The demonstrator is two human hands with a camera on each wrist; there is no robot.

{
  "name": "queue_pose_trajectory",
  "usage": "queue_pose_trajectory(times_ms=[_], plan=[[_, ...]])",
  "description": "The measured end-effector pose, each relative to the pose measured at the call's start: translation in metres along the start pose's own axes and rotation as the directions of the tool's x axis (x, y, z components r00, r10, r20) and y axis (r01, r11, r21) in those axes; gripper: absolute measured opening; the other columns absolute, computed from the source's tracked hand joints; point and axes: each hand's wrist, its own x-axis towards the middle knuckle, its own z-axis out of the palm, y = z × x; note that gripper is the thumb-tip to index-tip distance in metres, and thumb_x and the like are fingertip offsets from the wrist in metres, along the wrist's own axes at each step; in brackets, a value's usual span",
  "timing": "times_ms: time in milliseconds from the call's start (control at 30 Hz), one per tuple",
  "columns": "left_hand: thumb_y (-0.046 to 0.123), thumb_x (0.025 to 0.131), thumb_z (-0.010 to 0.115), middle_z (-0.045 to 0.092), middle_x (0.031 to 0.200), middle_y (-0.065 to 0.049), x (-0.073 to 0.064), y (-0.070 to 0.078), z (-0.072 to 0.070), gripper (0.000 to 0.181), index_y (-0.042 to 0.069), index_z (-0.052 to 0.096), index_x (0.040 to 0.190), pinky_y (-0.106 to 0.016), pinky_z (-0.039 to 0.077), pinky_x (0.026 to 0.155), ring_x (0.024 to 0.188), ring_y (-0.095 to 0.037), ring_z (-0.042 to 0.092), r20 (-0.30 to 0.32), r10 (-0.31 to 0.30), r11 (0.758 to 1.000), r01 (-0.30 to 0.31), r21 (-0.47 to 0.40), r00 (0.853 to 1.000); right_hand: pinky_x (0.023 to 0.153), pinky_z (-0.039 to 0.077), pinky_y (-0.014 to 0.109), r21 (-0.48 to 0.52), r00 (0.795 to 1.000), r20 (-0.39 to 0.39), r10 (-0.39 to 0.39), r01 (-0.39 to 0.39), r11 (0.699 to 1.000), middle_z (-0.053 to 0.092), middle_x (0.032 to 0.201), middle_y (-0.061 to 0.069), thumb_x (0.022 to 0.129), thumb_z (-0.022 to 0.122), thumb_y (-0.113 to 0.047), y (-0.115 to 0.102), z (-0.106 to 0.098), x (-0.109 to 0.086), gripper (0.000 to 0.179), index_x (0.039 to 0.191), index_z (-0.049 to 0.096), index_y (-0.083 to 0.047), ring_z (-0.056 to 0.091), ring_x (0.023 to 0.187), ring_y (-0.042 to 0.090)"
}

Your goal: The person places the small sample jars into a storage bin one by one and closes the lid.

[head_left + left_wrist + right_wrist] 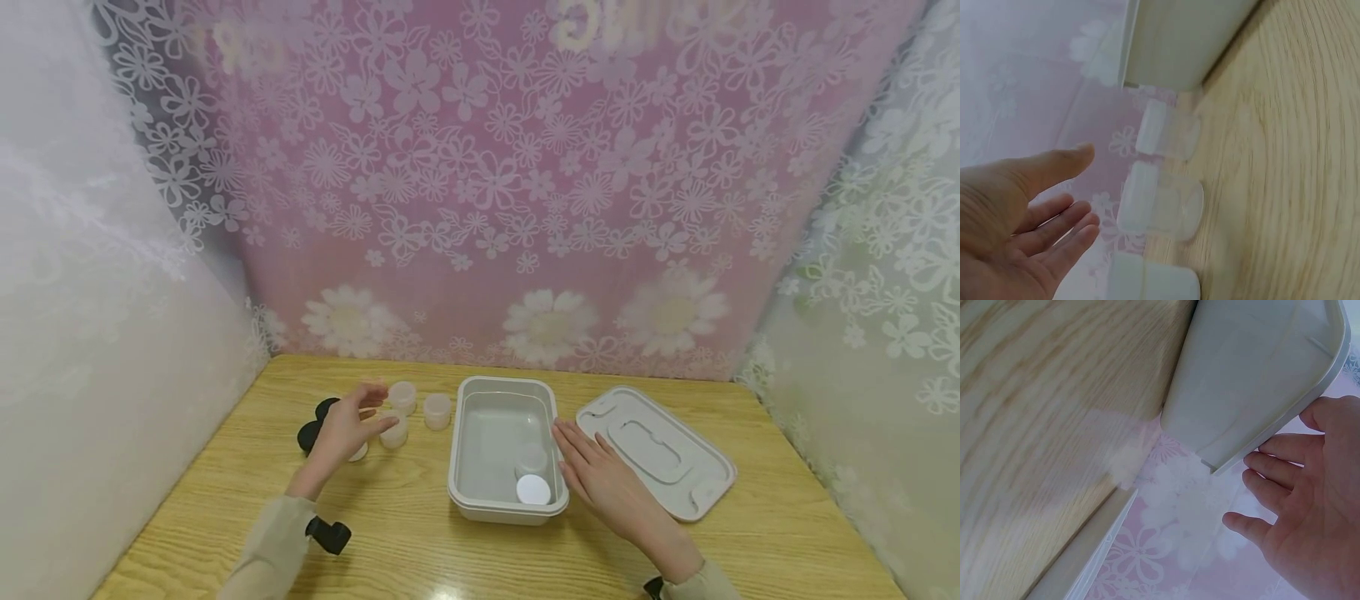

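My left hand hovers beside a group of small translucent jars with white lids, fingers loosely bent and nothing held. One jar sits just under its thumb; two others, a back jar and a right-hand jar, stand close by. The left wrist view shows a white-lidded jar upright on the table, past the fingertips. With fingers nearly straight, my right hand rests against the right rim of a white plastic box. Inside the box, near its front right corner, lies a white round piece.
A white box lid lies on the wooden table right of the box, partly behind my right hand. Black round objects stand left of my left hand, partly covered by it. A flowered curtain closes off the back.
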Motion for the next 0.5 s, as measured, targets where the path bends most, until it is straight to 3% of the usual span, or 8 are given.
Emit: queue_pose_trajectory(times_ms=[200, 500], plan=[[0.017, 0.088, 0.081, 0.06, 0.135, -0.02, 0.006, -0.006, -0.002, 0.058, -0.002, 0.056, 0.137, -0.052, 0.05, 0.105, 0.124, -0.04, 0.058, 0.118, -0.007, 0.991, -0.009, 0.132, 0.993, 0.109, 0.043, 0.06, -0.011, 1.0, -0.014, -0.017, 0.017, 1.0, 0.051, 0.15, 0.016, 0.099, 0.064, -0.018, -0.001, 0.0, 0.0, 0.054, 0.146, 0.05, 0.004, 0.05, 0.137, 0.035], [0.018, 0.084, 0.085, 0.065, 0.127, -0.017, 0.014, -0.003, -0.002, 0.056, 0.0, 0.061, 0.131, -0.053, 0.053, 0.097, 0.116, -0.038, 0.061, 0.219, -0.027, 0.952, -0.041, 0.302, 0.975, 0.109, 0.044, 0.06, -0.017, 1.0, -0.014, -0.015, 0.015, 1.0, 0.051, 0.15, 0.016, 0.099, 0.064, -0.019, 0.001, 0.0, 0.0, 0.054, 0.146, 0.05, 0.004, 0.05, 0.137, 0.034]])
